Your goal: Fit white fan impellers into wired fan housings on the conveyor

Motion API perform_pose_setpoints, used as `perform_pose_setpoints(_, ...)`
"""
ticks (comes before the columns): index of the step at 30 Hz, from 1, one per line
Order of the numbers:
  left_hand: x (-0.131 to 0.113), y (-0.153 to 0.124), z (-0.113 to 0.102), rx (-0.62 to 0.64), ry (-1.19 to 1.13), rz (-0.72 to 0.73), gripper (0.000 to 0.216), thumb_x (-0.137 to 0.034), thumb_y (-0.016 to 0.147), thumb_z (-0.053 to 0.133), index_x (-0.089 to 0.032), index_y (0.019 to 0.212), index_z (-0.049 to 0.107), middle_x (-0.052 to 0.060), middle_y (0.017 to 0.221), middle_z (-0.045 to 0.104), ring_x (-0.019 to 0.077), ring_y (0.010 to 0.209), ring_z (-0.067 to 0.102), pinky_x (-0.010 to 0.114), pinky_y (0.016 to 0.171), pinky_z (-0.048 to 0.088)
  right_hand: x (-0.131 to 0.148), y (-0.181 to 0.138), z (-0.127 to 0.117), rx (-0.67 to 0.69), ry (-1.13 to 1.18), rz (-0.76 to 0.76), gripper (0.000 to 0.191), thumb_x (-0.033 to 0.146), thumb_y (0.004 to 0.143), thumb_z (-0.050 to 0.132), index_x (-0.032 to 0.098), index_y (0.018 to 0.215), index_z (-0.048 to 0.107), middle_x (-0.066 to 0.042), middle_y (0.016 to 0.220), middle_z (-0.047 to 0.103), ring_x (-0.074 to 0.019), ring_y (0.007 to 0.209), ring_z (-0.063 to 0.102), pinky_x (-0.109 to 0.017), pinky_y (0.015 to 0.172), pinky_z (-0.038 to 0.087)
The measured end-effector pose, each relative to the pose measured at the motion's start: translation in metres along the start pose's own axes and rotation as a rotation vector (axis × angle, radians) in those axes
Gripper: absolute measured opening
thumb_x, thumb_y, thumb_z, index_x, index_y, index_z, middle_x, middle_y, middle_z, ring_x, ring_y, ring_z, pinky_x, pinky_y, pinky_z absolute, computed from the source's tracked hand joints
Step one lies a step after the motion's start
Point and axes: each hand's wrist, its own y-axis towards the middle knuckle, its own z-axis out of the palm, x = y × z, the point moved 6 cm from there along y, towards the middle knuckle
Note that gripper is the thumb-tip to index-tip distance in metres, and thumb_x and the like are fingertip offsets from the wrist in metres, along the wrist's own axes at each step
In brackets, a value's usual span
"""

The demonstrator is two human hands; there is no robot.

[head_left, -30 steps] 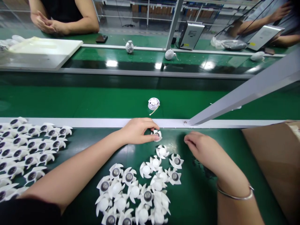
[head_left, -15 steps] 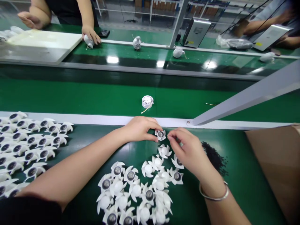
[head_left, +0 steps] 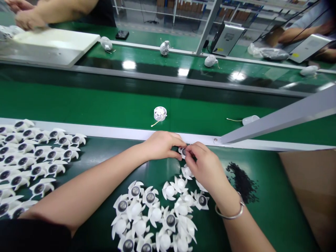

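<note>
My left hand (head_left: 163,145) and my right hand (head_left: 202,164) meet at the near edge of the dark green table. Between their fingertips they pinch a small white plastic fan impeller (head_left: 182,151), mostly hidden by my fingers. Just below my right hand lies a loose pile of similar impellers (head_left: 157,213), some showing dark metal centres. A second group of impellers (head_left: 34,157) lies in rows beyond my left forearm. A silver bangle (head_left: 229,210) circles my right wrist.
A round white fan unit (head_left: 160,113) with a trailing wire rides the green conveyor belt (head_left: 86,101) beyond a white rail (head_left: 105,127). Black granules (head_left: 243,183) lie right of my hand, beside a cardboard sheet (head_left: 309,189). A co-worker's hands (head_left: 26,17) work across the far belt.
My right hand has moved left and closed on the impeller alongside my left hand. The round fan unit on the belt has shifted left. The co-worker's hands have moved left.
</note>
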Motion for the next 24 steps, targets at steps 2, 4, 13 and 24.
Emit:
perform_pose_setpoints(2, 0.000, 0.000, 0.000, -0.002, 0.007, -0.003, 0.032, -0.040, 0.078, 0.079, -0.028, 0.107, 0.073, -0.005, 0.108, 0.073, 0.0108, 0.078, 0.064, 0.022, 0.062, 0.037, 0.000, 0.000, 0.000, 0.006, -0.006, -0.004, 0.013, 0.016, 0.093, 0.052, 0.017, 0.086, 0.063, -0.004, 0.086, 0.060, -0.0179, 0.077, 0.060, -0.030, 0.071, 0.044)
perform_pose_setpoints(4, 0.000, 0.000, 0.000, -0.002, 0.009, -0.006, 0.032, -0.040, 0.078, 0.079, -0.028, 0.106, 0.073, -0.005, 0.108, 0.073, 0.0110, 0.078, 0.064, 0.022, 0.062, 0.037, 0.000, 0.000, 0.000, 0.015, -0.014, -0.016, 0.013, 0.016, 0.093, 0.052, 0.017, 0.087, 0.063, -0.004, 0.086, 0.060, -0.0178, 0.076, 0.060, -0.030, 0.070, 0.044)
perform_pose_setpoints(13, -0.002, 0.001, -0.001, 0.003, 0.003, -0.014, 0.032, -0.040, 0.077, 0.080, -0.028, 0.106, 0.073, -0.005, 0.107, 0.073, 0.0108, 0.079, 0.064, 0.022, 0.062, 0.038, -0.001, 0.002, -0.002, 0.029, 0.050, 0.019, 0.014, 0.016, 0.090, 0.054, 0.018, 0.083, 0.065, -0.004, 0.084, 0.062, -0.0172, 0.076, 0.060, -0.030, 0.071, 0.044)
perform_pose_setpoints(24, -0.002, 0.000, 0.001, 0.009, 0.000, -0.007, 0.035, -0.038, 0.078, 0.079, -0.030, 0.111, 0.073, -0.005, 0.112, 0.073, 0.0117, 0.083, 0.066, 0.022, 0.064, 0.039, -0.025, 0.024, 0.000, 0.215, 0.365, 0.409, 0.007, 0.026, 0.074, 0.066, 0.020, 0.070, 0.063, 0.000, 0.066, 0.068, -0.0159, 0.062, 0.061, -0.027, 0.058, 0.044)
